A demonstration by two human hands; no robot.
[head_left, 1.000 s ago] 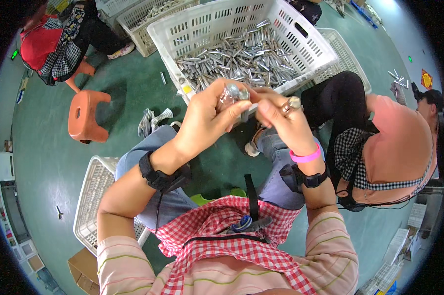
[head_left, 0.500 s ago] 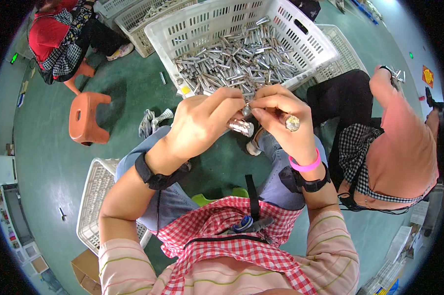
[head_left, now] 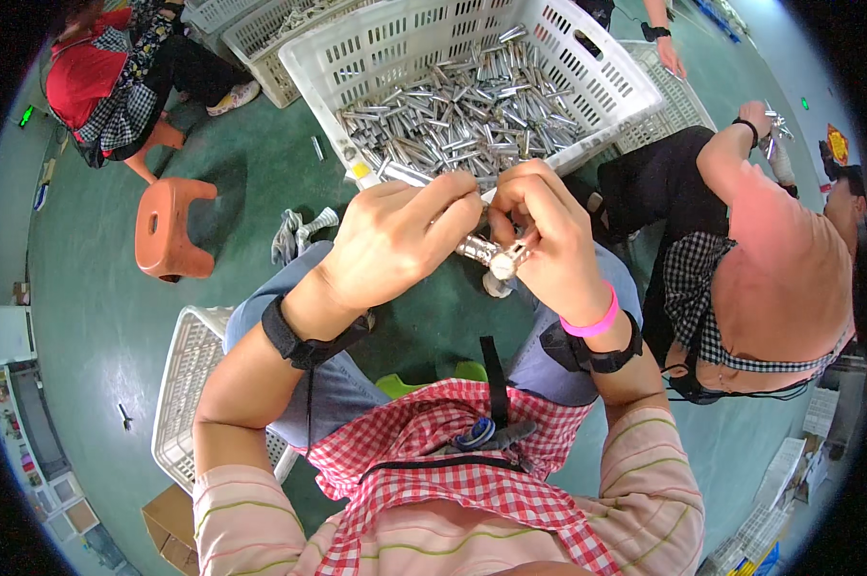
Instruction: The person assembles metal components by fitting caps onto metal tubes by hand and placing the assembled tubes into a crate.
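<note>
My left hand [head_left: 395,230] is closed, its fingertips pinched around a shiny silver metal piece [head_left: 476,250] that shows below them. A silver tube [head_left: 405,174] also sticks out beyond its knuckles. Close beside it, my right hand [head_left: 560,252] has curled fingers around a second shiny metal piece [head_left: 504,266] with a pale round end. The two pieces meet or overlap between my hands; I cannot tell whether they are joined. Just beyond my hands stands a white slatted crate [head_left: 635,108] with many short silver tubes [head_left: 453,115] heaped in it.
An orange stool [head_left: 155,230] stands on the green floor at left, near crumpled grey gloves [head_left: 297,233]. A white basket [head_left: 179,403] is by my left leg. One person sits close at right [head_left: 779,250], another at far left [head_left: 88,82]. A co-worker's hand [head_left: 671,58] reaches over another crate [head_left: 693,104].
My right hand has turned, bringing its metal piece down and left against the one in my left hand. A silver tube now shows beyond my left knuckles. A co-worker's arm has appeared at top right.
</note>
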